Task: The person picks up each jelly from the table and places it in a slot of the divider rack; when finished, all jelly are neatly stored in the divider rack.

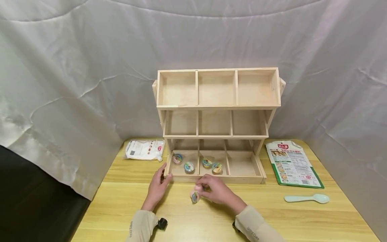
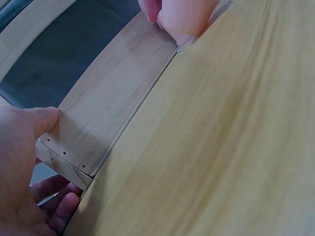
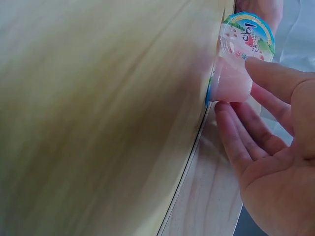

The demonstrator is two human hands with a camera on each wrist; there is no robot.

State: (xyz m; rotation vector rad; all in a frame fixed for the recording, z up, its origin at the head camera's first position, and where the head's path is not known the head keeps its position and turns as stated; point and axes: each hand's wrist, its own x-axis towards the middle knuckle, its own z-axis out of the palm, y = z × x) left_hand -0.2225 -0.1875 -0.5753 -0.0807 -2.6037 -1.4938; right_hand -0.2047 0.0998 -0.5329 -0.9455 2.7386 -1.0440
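Pink round cups (image 3: 232,82) in right hand (image 1: 217,190), wooden rack (image 1: 216,137)

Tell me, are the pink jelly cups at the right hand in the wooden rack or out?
Out: the head view shows the pink jelly cups at the right hand, in front of the wooden rack.

The left sleeve (image 1: 141,225) carries dark lettering that looks like "LetsSlam"; the right sleeve (image 1: 257,224) has lettering too blurred to read. The green-edged pack (image 1: 296,166) bears white Chinese characters on a red badge (image 1: 283,147) — the middle one 人 — and a barcode (image 1: 306,182). A barcode (image 1: 132,153) also marks the white pouch (image 1: 145,150). Dark lettering on the pink cup's lid (image 3: 248,39) — illegible.
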